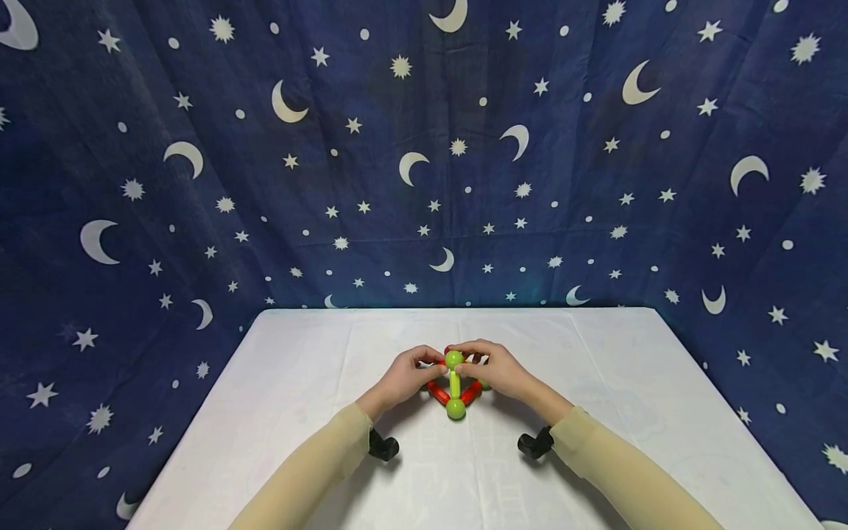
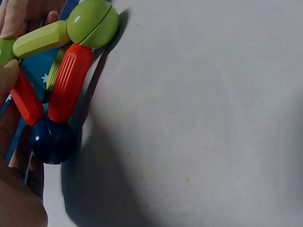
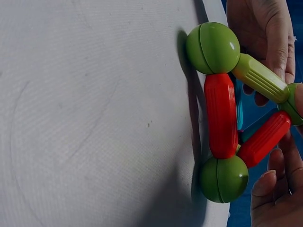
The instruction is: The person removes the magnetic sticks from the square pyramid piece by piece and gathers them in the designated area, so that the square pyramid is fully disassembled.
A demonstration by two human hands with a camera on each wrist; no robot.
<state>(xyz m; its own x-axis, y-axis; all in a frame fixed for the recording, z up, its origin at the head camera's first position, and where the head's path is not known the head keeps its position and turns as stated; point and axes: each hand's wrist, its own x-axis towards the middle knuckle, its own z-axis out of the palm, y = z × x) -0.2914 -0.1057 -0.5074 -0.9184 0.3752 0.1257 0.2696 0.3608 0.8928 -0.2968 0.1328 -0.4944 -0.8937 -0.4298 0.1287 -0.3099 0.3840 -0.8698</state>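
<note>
A building toy [image 1: 455, 384] of magnetic balls and sticks stands on the table between both hands. Its upper green ball [image 1: 453, 359] joins a yellow-green stick [image 1: 455, 384], which slopes to a green ball [image 1: 456, 409] near me. Red sticks [image 3: 221, 116] form other sides. In the left wrist view a dark blue ball [image 2: 52, 141] sits at another corner, and teal sticks [image 3: 239, 109] partly show behind. My left hand [image 1: 408, 379] pinches the toy by the upper ball from the left. My right hand [image 1: 501, 374] grips it there from the right, fingers over the top. Some fingertips are hidden.
A white cloth covers the table [image 1: 318, 353]. Behind and at both sides hangs a dark blue curtain [image 1: 424, 206] with moons and stars. Black wrist devices [image 1: 384, 445] stick out below both sleeves [image 1: 318, 456].
</note>
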